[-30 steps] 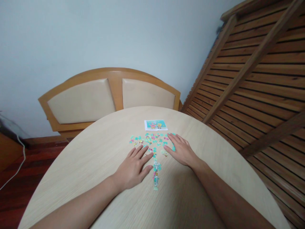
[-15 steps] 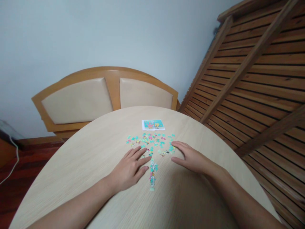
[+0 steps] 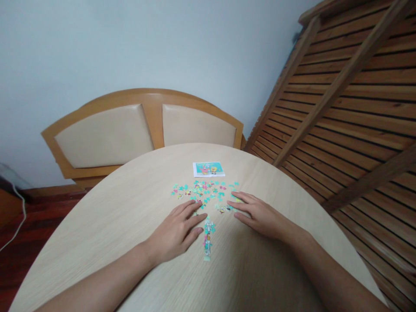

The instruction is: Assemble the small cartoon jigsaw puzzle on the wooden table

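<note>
Small jigsaw pieces (image 3: 204, 188), mostly turquoise with pink and yellow bits, lie scattered across the middle of the table. Nearer to me, a narrow joined strip of jigsaw pieces (image 3: 208, 237) shows a pale cartoon figure. My left hand (image 3: 179, 229) rests palm down just left of that strip, fingers apart, its fingertips at the near edge of the scattered pieces. On the other side, my right hand (image 3: 258, 214) lies with its fingers spread over the right-hand pieces, partly covering some. Neither hand visibly grips a piece.
Behind the pieces lies a picture sheet (image 3: 209, 169) with cartoon figures on turquoise. The round wooden table (image 3: 130, 208) stands against a padded headboard (image 3: 107, 134). A slatted wooden frame (image 3: 351, 99) leans at the right, and a white cable (image 3: 23, 212) hangs at the far left.
My right hand's fingers have spread and shifted slightly left over the pieces. My left hand has stayed almost in place, its fingers a little closer together. The strip looks unchanged.
</note>
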